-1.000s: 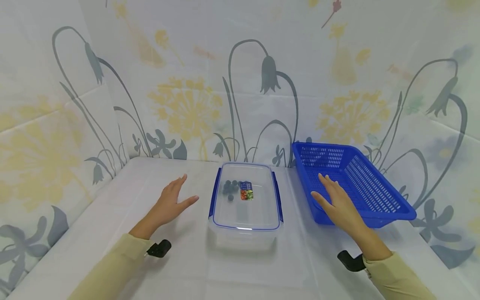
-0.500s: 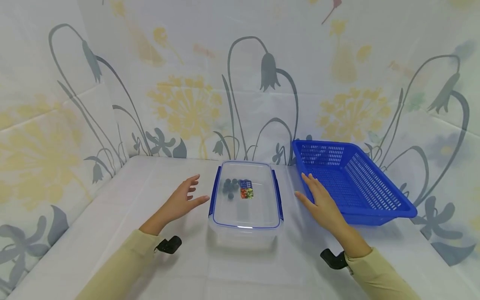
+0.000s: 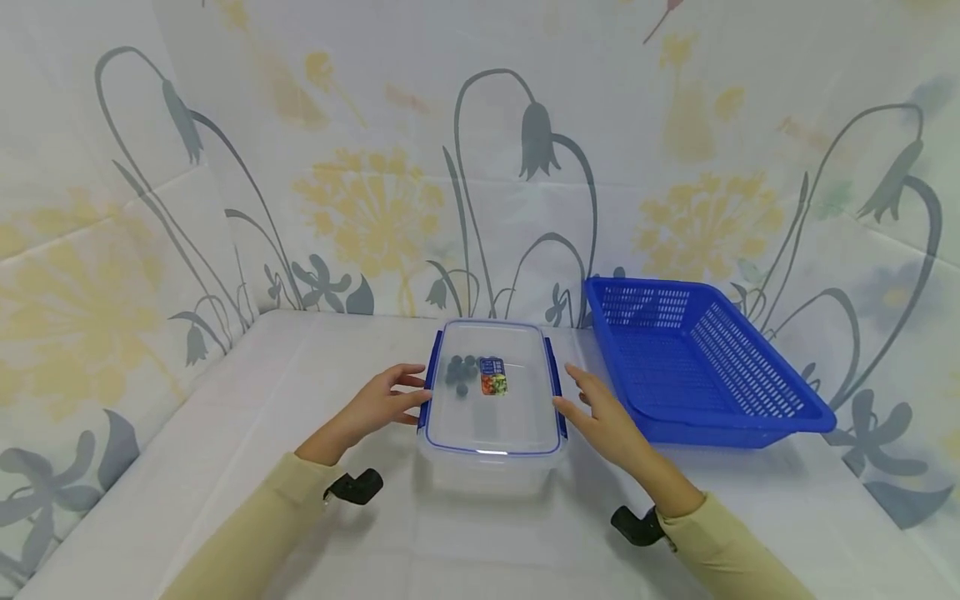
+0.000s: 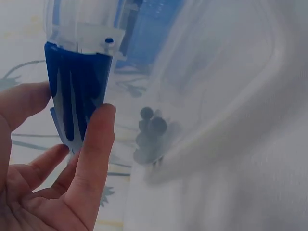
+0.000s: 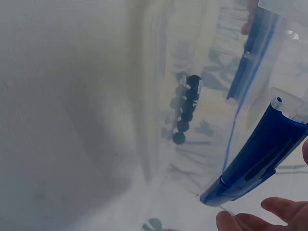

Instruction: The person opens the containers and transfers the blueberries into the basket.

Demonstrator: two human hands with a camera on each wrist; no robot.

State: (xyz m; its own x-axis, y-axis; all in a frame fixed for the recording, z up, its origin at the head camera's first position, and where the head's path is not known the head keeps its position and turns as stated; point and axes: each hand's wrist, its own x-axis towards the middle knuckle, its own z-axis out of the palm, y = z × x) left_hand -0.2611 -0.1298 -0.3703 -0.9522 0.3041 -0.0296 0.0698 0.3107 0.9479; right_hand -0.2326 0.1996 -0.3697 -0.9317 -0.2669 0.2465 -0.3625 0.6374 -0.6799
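Note:
A clear plastic food container [image 3: 487, 425] stands mid-table, its lid closed and edged in blue. Through the lid shows a cluster of dark round balls [image 3: 459, 372] beside a coloured label [image 3: 492, 377]. My left hand [image 3: 378, 406] is at the container's left side. In the left wrist view its thumb and fingers lie on either side of the blue latch [image 4: 77, 86], touching its edges. My right hand [image 3: 603, 421] is by the right latch [image 5: 260, 154], fingers extended and apart, thumb tip right at the lid's edge and holding nothing.
A blue perforated plastic basket [image 3: 712, 435] stands right of the container, close beyond my right hand. White cloth [image 3: 480, 550] covers the table. Behind it rises a flower-printed fabric backdrop [image 3: 375, 217].
Both hands have moved inward to the container's sides, the left going right and the right going left. The left has reached its latch. The container and basket stay in place.

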